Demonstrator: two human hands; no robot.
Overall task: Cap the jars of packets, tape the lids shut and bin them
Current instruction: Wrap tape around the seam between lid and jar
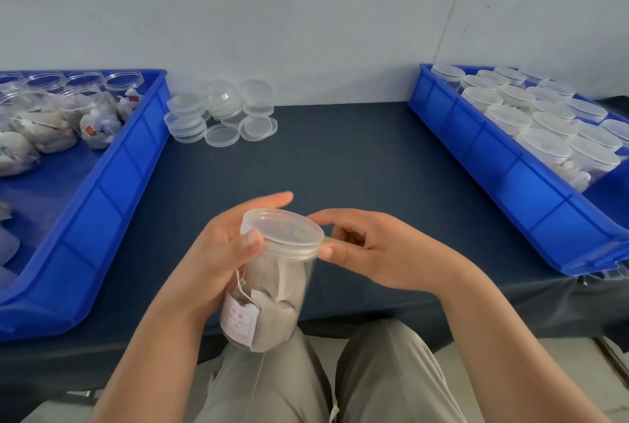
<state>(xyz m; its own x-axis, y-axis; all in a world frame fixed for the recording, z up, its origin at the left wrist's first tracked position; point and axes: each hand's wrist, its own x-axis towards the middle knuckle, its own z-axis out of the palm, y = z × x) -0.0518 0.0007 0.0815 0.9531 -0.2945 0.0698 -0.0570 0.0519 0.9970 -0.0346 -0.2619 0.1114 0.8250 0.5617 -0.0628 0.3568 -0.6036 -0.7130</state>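
Nearest, grey trousers (374,371) are seen at the table's near edge. Just above the lap, a clear jar (269,307) is held tilted, its top leaning away and to the right. It is filled with pale packets (275,313), and a white tag (238,319) with red print is pressed against its near wall. The jar is gripped by the left hand (211,262), whose fingers are wrapped behind it while the thumb is laid on the left rim of the lid (284,232). The lid is seated on the jar's mouth. Its right edge is pinched by the right hand (377,249) between thumb and forefinger, the other fingers being curled. Whether tape is held there cannot be told.

Beyond the hands, a table (340,164) covered in dark cloth is spread. On its left a blue bin (102,205) is set, in which uncapped jars (85,82) and loose packets are kept. On its right a second bin (503,171) is set, packed with capped jars (544,147). At the far edge, just beside the left bin, spare lids (221,113) are stacked and scattered. A pale wall (306,14) is seen behind.
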